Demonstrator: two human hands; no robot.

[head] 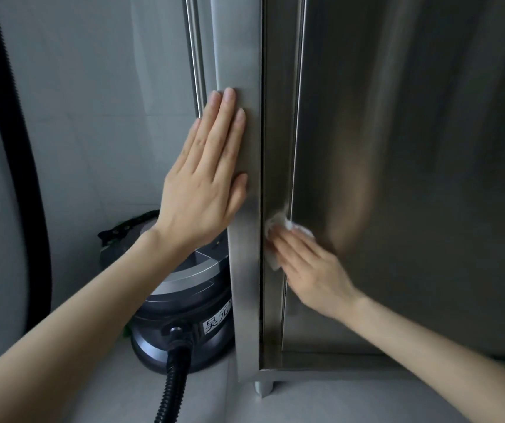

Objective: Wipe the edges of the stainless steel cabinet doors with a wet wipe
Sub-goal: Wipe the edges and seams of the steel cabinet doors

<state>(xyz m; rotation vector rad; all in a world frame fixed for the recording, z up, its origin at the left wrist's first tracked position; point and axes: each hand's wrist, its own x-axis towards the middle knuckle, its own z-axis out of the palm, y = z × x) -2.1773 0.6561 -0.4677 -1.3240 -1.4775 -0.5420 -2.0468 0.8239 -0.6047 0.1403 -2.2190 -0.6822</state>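
A stainless steel cabinet door (413,178) fills the right half of the view, with a recessed vertical edge (278,148) along its left side. My left hand (205,178) rests flat, fingers straight, on the cabinet's corner post (245,270). My right hand (309,270) presses a white wet wipe (278,227) against the door's left edge, about two thirds of the way down. The hand is motion-blurred and most of the wipe is hidden under its fingers.
A dark canister vacuum cleaner (184,325) with a black ribbed hose (171,383) stands on the floor left of the cabinet, against a grey wall. Another black hose (22,178) runs down the far left. A cabinet foot (265,389) meets the floor.
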